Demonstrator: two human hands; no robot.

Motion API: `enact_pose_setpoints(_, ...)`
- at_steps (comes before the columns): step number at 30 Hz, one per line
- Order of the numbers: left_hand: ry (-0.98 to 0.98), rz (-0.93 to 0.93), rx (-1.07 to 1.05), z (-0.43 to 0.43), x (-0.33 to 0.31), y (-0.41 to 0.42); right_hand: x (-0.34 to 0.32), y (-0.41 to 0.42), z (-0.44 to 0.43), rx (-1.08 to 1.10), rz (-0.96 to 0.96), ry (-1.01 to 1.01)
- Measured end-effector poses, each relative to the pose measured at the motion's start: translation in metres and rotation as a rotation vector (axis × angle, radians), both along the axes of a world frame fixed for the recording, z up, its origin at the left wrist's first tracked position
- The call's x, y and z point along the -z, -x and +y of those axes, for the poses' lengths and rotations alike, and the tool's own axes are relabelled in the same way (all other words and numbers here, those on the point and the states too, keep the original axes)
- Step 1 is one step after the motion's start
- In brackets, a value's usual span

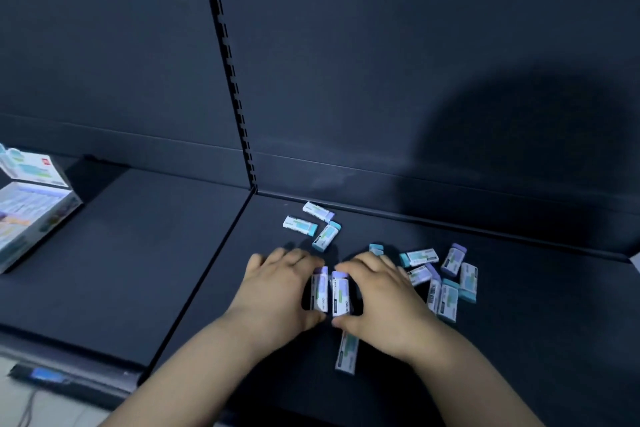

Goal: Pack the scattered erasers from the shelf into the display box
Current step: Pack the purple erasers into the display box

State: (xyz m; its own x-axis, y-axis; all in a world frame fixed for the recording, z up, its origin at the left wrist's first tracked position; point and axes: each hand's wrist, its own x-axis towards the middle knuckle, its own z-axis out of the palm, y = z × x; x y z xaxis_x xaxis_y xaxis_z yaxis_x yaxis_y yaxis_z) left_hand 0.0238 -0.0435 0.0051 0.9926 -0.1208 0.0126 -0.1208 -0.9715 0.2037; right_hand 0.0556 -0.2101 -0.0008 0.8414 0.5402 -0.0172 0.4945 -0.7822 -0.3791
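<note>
One display box (34, 215) stands at the far left of the dark shelf (138, 270). It is open, with its lid raised at the back, and it is well apart from all the loose erasers (what lies inside it is too blurred to tell). Further right, a slotted upright (228, 62) runs up the back panel. Near its foot lies a small group of three erasers (299, 225), close to the back edge of the shelf.

In front of them the left hand (280, 288) is palm down. Its fingers curl over the top end of the left purple-capped eraser (320, 291) and its thumb is at the bottom end, so it holds this eraser. Just beside it, almost touching, is the right purple-capped eraser (341, 293). The right hand (381, 302) holds it in the same way, fingers at the cap and thumb below.

A single eraser (347, 352) lies flat under the right thumb, nearer to the person. A teal eraser (375, 248) shows behind the right fingertips. At the right of this hand several more erasers (450, 302) lie in a loose heap, some touching each other.
</note>
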Motion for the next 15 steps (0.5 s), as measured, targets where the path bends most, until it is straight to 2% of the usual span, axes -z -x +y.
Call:
enact_pose_setpoints(6,0.018,-0.038,-0.004,0.034,0.000,0.007,-0.002,0.009,0.030,0.017,-0.045,-0.020)
enact_pose_setpoints(15,0.038,-0.091,0.174,0.155,-0.003,0.007,-0.004,0.031,0.142,0.173,-0.050,-0.037)
